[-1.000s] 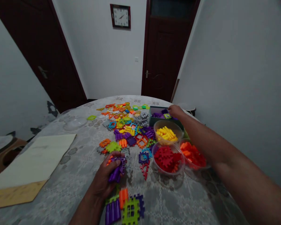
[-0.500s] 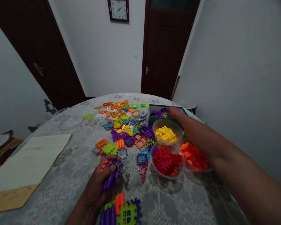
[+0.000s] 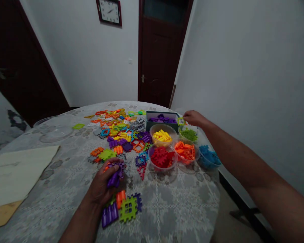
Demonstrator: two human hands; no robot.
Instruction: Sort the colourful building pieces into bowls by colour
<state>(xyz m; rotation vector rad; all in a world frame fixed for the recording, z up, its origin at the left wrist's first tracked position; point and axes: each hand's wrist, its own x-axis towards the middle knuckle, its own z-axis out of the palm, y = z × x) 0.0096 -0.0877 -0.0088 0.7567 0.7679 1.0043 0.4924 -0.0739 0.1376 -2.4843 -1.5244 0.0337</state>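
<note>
My left hand is closed around several purple and orange plastic building pieces, held above the near part of the table. My right hand pinches a lime-green toothed building piece at the right end of a dark green box. Inside that box lie purple pieces. Below the right hand is a clear bowl of green pieces. Near my left wrist lie a lime-green window piece, a ribbed purple piece and an orange piece.
Clear bowls hold yellow pieces, red pieces, orange pieces and blue pieces. A loose multicoloured pile covers the table's middle. A clear lid and a paper-like sheet lie on the left.
My right hand has come out of the box and moved right, now with a lime-green piece showing in its fingers. The view has turned right. My left hand keeps its hold.
</note>
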